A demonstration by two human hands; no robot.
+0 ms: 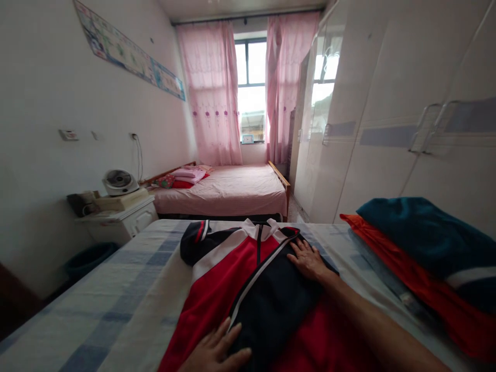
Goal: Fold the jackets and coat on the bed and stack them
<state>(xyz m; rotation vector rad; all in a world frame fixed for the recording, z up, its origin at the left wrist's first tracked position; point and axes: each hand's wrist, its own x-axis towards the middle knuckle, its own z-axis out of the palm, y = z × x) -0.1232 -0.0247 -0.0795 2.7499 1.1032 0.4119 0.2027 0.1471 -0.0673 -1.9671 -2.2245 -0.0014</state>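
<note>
A red, navy and white zip-up jacket (pixel 220 279) lies on the bed in front of me, its white collar pointing away. One navy sleeve is folded across the front, with a white stripe along its edge. My right hand (pixel 308 258) rests flat on the upper part of that sleeve, fingers spread. Lower down, my left hand (pixel 219 351) lies on the jacket near the white stripe, its fingers stretched out and partly cut off by the bottom edge of the view.
Folded clothes, a teal one (pixel 422 232) over an orange one (pixel 391 258), are stacked at the right on the striped bedsheet (pixel 116 289). Beyond are a pink bed (pixel 240 188), a white wardrobe (pixel 391 103), and a fan (pixel 120 182) on a bedside cabinet (pixel 134 219).
</note>
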